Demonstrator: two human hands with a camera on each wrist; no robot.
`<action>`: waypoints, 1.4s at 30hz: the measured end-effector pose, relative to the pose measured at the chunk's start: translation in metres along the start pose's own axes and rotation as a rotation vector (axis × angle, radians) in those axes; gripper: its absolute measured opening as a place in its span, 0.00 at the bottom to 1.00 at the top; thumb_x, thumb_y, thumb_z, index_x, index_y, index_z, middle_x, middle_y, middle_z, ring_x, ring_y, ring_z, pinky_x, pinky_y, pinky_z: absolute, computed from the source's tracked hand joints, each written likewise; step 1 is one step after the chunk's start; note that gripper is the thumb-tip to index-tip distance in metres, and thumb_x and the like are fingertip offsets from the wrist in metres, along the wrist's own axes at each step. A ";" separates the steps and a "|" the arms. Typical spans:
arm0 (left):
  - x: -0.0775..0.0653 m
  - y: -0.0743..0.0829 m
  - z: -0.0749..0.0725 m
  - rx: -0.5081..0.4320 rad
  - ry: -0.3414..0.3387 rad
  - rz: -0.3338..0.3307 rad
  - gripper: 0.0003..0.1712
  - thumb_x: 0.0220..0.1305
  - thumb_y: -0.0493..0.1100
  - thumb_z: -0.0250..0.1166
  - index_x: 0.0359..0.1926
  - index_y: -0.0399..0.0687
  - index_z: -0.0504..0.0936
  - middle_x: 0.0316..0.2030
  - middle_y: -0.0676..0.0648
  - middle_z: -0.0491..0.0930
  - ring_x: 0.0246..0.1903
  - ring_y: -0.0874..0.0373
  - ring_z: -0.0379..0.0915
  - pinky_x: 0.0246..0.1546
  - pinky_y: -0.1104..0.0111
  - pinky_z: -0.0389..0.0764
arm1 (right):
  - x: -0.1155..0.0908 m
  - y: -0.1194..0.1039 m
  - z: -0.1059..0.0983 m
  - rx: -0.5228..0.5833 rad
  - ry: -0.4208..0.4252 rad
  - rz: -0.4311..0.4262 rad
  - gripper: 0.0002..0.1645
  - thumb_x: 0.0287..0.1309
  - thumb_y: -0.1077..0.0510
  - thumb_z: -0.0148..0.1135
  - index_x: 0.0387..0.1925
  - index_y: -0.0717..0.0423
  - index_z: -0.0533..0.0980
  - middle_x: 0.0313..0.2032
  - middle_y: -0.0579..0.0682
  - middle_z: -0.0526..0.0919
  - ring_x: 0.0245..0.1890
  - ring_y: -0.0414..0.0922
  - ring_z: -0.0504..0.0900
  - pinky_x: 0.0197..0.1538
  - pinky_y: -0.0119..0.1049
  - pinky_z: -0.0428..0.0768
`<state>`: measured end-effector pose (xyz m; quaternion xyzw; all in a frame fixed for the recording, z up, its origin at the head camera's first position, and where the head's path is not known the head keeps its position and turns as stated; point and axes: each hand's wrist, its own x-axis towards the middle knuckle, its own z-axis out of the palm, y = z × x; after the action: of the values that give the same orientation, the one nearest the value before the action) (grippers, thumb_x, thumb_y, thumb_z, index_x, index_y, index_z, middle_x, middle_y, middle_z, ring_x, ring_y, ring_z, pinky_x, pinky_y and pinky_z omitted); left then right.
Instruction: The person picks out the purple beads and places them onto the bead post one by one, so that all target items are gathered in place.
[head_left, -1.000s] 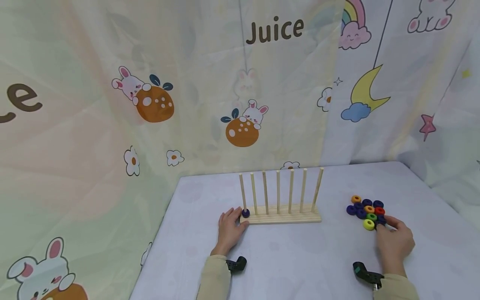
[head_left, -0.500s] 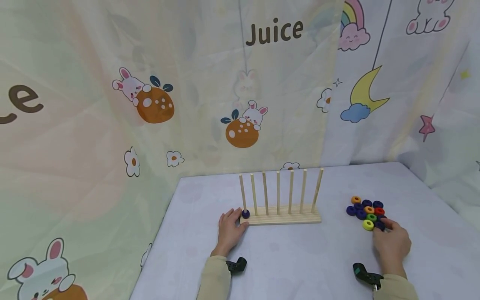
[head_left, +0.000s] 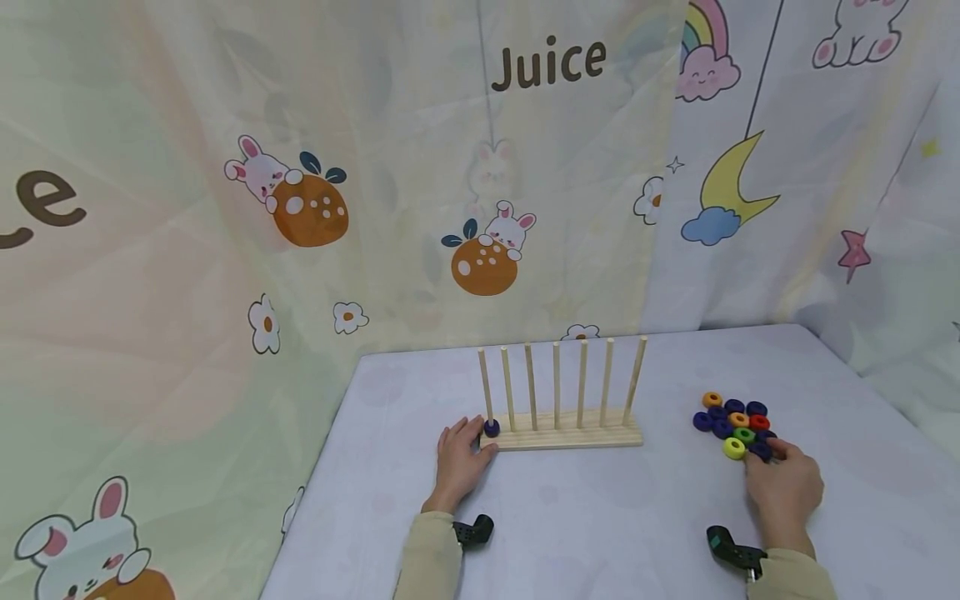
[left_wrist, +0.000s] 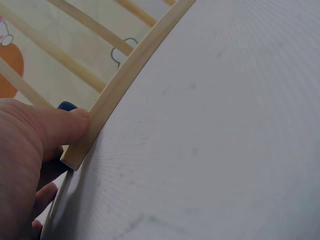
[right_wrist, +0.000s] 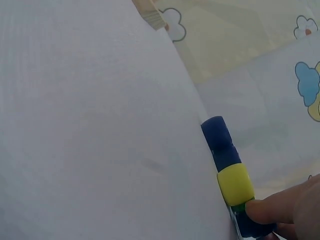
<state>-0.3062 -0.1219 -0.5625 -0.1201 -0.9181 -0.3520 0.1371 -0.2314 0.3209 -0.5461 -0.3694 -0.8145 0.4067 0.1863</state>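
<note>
A wooden peg stand with a row of upright pegs stands on the table. One dark blue ring sits at the foot of its leftmost peg. My left hand grips the stand's left end, the thumb along the front edge of the base in the left wrist view. At the right, my right hand pinches a dark blue ring between thumb and fingers, at the near side of a cluster of rings. Beside it lies a yellow ring, with a green ring just behind.
Several more rings lie close together in the cluster, among them a red ring, an orange ring and dark blue ones. A white cloth covers the table. Behind it hangs a printed curtain.
My right hand has shifted slightly left and toward me with the dark blue ring, which now shows more. The yellow ring has slid a little left. My left hand stays put.
</note>
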 end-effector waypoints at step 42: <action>0.000 0.001 0.000 0.005 -0.009 -0.001 0.31 0.59 0.47 0.68 0.62 0.38 0.76 0.61 0.43 0.76 0.66 0.43 0.63 0.69 0.44 0.49 | -0.035 -0.030 0.024 0.059 -0.132 -0.204 0.30 0.63 0.48 0.61 0.59 0.64 0.72 0.54 0.66 0.77 0.49 0.59 0.75 0.46 0.49 0.72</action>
<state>-0.3059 -0.1214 -0.5617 -0.1209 -0.9196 -0.3494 0.1328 -0.2366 0.2704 -0.5366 -0.2514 -0.8461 0.4326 0.1836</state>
